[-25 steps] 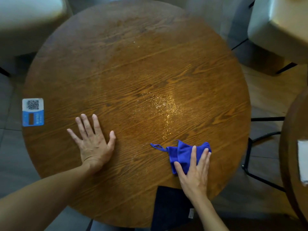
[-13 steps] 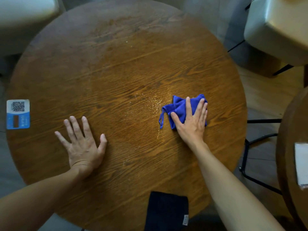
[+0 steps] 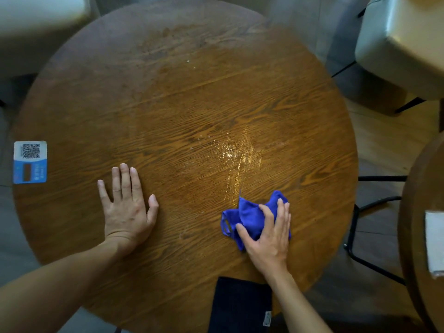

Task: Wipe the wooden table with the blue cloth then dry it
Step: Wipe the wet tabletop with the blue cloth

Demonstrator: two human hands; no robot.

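Blue cloth (image 3: 249, 218), soft and bunched, is pinned flat to the round wooden table (image 3: 168, 104) near its front-right edge by the right hand (image 3: 270, 233), fingers spread over it (pressing, not clenched). Grained wood glistens wet beyond. For bracing, the left hand (image 3: 127, 210) is laid flat, holding nothing.

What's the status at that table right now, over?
Right hand pressing blue cloth flat on wooden table. Left hand open, braced on the wood. Wet streak beyond the cloth. Dark cloth at near edge, nothing blocking.
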